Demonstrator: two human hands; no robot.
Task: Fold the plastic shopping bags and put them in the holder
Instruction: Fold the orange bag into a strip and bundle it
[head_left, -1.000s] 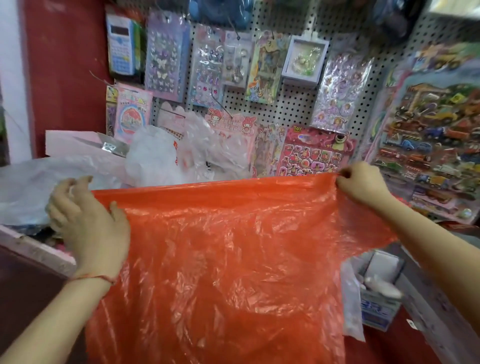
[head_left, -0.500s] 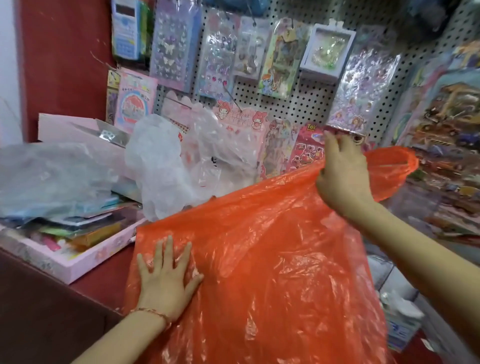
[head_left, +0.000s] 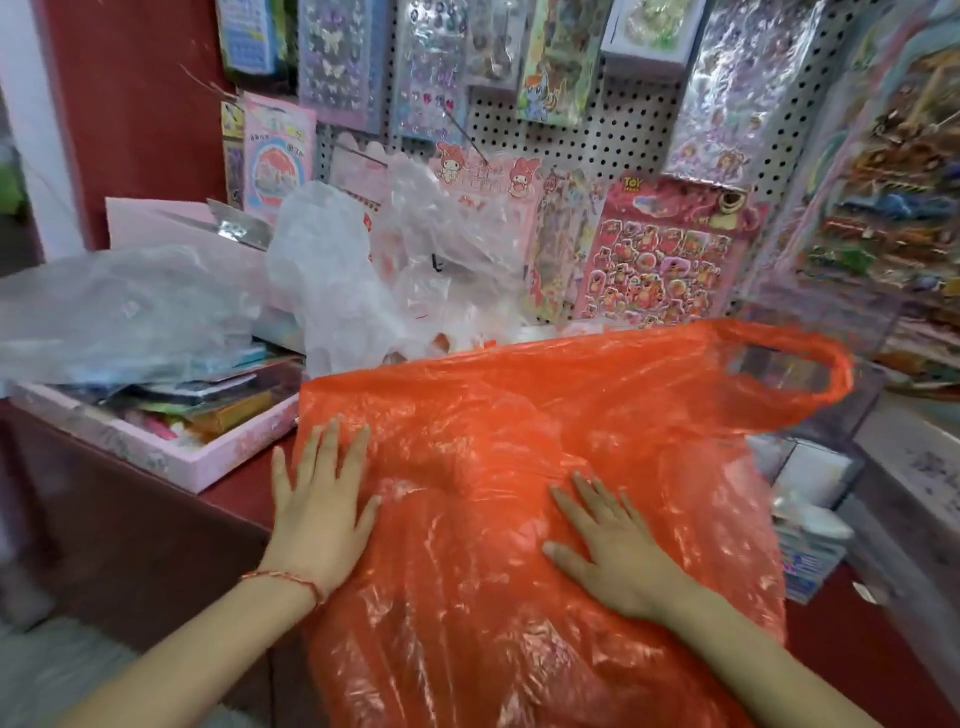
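Palms flat, fingers spread, my left hand (head_left: 324, 512) and right hand (head_left: 615, 556) should sweep air outward from the orange bag (head_left: 519, 415).

Shopping bag (head_left: 519, 441) lies spread on counter (head_left: 239, 499). Left hand (head_left: 322, 504) flat on bag's left edge, right hand (head_left: 618, 551) flat on its middle. Tray (head_left: 171, 460) left of bag, loose bags (head_left: 363, 280) heaped behind bag, pegboard (head_left: 613, 130) behind those. Bag's handle (head_left: 789, 408) points right; carton (head_left: 810, 551) right of bag.
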